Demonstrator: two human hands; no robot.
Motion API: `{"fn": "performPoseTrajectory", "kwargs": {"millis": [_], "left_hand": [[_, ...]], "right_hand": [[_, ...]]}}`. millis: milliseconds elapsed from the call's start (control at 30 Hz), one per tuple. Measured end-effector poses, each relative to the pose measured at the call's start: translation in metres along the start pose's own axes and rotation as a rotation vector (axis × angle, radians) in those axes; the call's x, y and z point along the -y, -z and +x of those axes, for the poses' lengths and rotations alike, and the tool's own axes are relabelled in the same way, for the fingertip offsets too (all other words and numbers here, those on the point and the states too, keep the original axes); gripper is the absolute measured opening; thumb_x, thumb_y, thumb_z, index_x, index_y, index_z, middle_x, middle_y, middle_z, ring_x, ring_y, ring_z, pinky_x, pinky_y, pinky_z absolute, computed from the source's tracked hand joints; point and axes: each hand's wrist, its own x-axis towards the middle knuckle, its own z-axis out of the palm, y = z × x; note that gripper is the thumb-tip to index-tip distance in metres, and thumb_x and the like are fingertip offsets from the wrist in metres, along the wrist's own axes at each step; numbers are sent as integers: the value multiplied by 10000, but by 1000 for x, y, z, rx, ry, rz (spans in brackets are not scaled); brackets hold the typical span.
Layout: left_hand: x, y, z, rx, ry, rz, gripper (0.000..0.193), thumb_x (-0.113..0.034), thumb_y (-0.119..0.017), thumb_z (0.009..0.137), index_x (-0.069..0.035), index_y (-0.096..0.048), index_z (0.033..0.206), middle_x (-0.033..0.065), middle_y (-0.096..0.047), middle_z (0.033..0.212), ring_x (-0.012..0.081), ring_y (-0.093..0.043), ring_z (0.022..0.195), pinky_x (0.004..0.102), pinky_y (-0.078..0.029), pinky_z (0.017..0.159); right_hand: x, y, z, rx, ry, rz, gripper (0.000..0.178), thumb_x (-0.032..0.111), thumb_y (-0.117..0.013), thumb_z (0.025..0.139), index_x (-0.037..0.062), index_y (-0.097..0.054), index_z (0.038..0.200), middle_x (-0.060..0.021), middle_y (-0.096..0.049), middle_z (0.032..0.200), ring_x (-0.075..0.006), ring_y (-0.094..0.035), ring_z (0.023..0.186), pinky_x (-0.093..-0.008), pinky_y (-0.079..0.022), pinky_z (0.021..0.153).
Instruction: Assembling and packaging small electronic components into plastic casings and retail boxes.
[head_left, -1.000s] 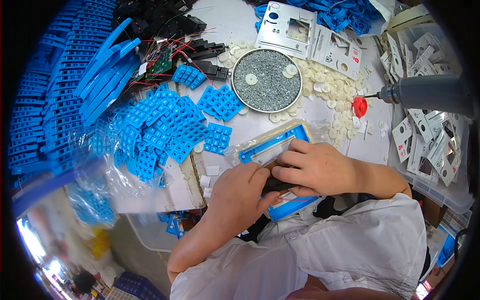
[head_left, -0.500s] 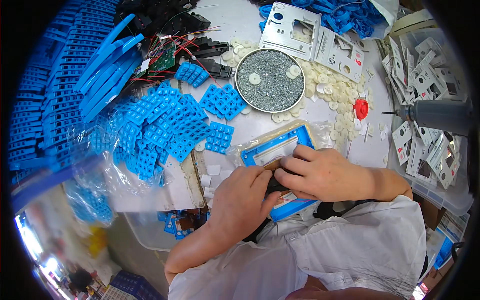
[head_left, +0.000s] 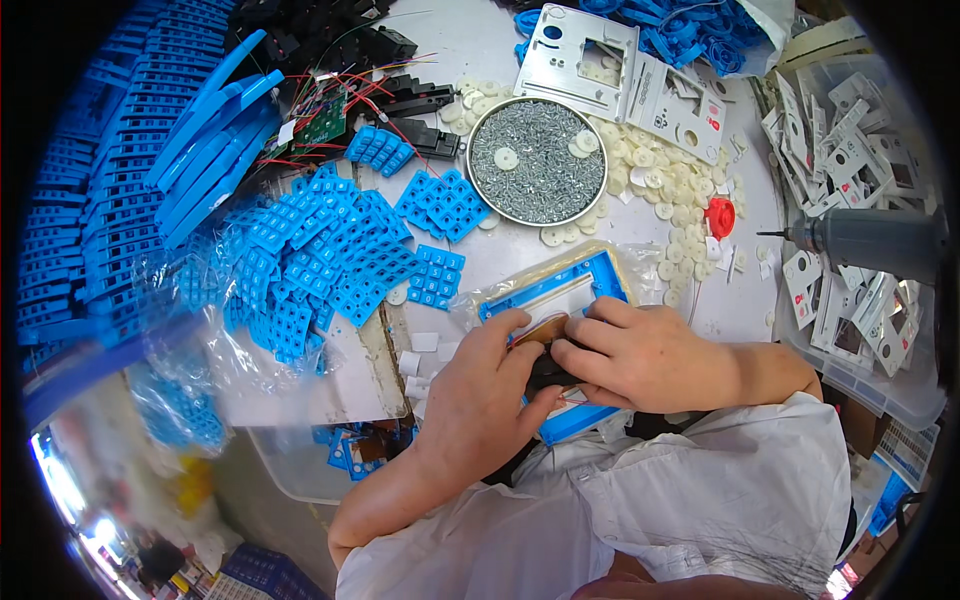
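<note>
A blue rectangular plastic housing (head_left: 505, 305) with a pale inside lies at the table's near edge, over clear plastic wrap. My left hand (head_left: 478, 385) reaches over its left side, with the fingers bent and the thumb against a black part (head_left: 548, 372). From the right, my right hand (head_left: 645, 355) has its fingers curled onto the same black part. A flat brown piece (head_left: 545, 330) shows beneath the fingertips, inside the housing. Thin red wires come out below my right hand. Most of the black part is hidden by my fingers.
Beyond the housing stands a round tin (head_left: 537, 160) of small screws, with pale discs (head_left: 650, 165) around it. Blue keypads (head_left: 330, 245) are heaped at left. An electric screwdriver (head_left: 870, 238) juts in from the right, near a bin of white panels (head_left: 850, 150).
My left index finger has lifted and shifted up and left, so more of the brown piece shows. My right hand stays almost in place on the black part.
</note>
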Motion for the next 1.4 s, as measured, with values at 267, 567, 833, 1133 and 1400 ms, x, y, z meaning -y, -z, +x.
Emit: {"fn": "performPoseTrajectory", "kwargs": {"millis": [267, 567, 833, 1133, 1400], "left_hand": [[15, 16, 18, 158, 37, -147, 128, -82, -660, 890, -30, -664, 1007, 135, -594, 1177, 320, -653, 938, 404, -530, 789], [20, 30, 27, 198, 41, -176, 78, -112, -678, 886, -49, -648, 920, 105, -603, 1120, 308, -657, 918, 399, -533, 766], [29, 30, 21, 165, 45, -209, 109, -126, -687, 888, -52, -629, 943, 93, -602, 1107, 302, -656, 894, 391, -533, 743], [34, 27, 20, 84, -67, -191, 134, -41, -715, 845, -42, -657, 966, 108, -644, 1020, 278, -662, 843, 350, -522, 709], [35, 30, 22, 85, -86, -170, 79, -84, -699, 863, -66, -678, 937, 85, -610, 897, 302, -648, 789, 401, -520, 668]], "right_hand": [[-6, -1, -1, 19, -23, 49, 500, 237, -799, 700, 119, -583, 1136, -3, -581, 1015, -219, -580, 937, -324, -558, 663], [-9, -6, 7, -59, -34, 84, 549, 215, -803, 688, 99, -600, 1185, -9, -603, 1010, -219, -592, 963, -326, -558, 671], [-11, -13, 12, -104, -12, 78, 549, 204, -806, 686, 87, -607, 1184, -22, -605, 978, -226, -597, 919, -323, -546, 654], [-11, -16, 13, -158, -16, 118, 574, 177, -815, 675, 60, -601, 1195, -41, -614, 967, -230, -604, 884, -328, -541, 638], [-13, -25, 10, -215, 19, 101, 623, 175, -824, 650, 65, -599, 1221, -48, -649, 1051, -238, -621, 930, -321, -562, 671]]}}
